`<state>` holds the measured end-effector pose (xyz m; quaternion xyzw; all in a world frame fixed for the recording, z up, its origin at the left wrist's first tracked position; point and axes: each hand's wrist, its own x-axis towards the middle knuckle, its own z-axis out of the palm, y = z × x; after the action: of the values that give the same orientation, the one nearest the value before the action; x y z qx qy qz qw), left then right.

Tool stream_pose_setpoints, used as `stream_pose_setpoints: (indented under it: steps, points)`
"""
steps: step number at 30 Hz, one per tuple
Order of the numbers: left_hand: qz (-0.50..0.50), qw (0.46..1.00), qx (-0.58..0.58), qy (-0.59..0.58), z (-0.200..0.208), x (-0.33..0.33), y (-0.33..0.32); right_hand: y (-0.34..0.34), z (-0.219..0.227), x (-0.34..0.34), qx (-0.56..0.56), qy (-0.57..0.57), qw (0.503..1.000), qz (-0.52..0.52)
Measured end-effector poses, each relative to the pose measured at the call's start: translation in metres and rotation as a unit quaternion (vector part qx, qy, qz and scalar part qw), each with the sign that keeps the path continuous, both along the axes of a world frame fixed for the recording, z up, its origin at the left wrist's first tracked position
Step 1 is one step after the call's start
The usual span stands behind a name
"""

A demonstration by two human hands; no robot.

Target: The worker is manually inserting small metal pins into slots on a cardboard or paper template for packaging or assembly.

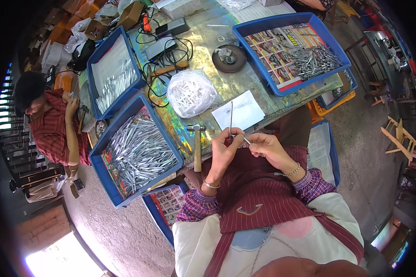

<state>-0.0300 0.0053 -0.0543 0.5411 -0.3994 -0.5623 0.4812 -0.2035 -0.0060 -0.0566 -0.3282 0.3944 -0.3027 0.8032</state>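
Observation:
In front of my apron, both hands are closed close together. My left hand (225, 150) grips a thin screwdriver-like tool (231, 115) with its metal shaft pointing up and a bit of red handle showing between the fingers. A short slim metal piece (247, 139) spans the gap between the hands, pinched by the fingertips of my right hand (269, 150); its far end reaches the left fingers. Just beyond lies a white sheet of paper (247, 111) with faint blue marks. A hammer (197, 143) with a wooden handle rests left of my left hand.
A blue tray (180, 157) heaped with slim metal pieces stands at the left, another blue tray (91, 81) behind it. At the far right sits a third blue tray (238, 34). A filled plastic bag (192, 92) and a brown dish (222, 67) lie mid-table. Another person (55, 124) sits left.

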Motion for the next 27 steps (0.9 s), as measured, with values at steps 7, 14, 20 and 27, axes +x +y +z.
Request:
stream_pose_setpoints:
  steps: [7,14,20,27]
  points:
    - [-0.006,1.000,0.008,0.001,-0.002,0.001,0.000,0.000,0.003,0.000,-0.042,0.060,0.997,-0.009]
    - [0.004,1.000,0.003,0.002,-0.008,0.002,-0.002,-0.001,-0.004,0.003,-0.329,0.192,0.924,-0.021]
    - [0.082,0.978,-0.021,0.192,0.011,0.015,-0.012,-0.026,0.007,0.007,-0.509,0.305,0.805,-0.011]
    - [0.074,0.904,-0.237,0.348,-0.002,0.028,-0.039,-0.060,-0.011,0.030,-0.619,0.347,0.705,-0.009]
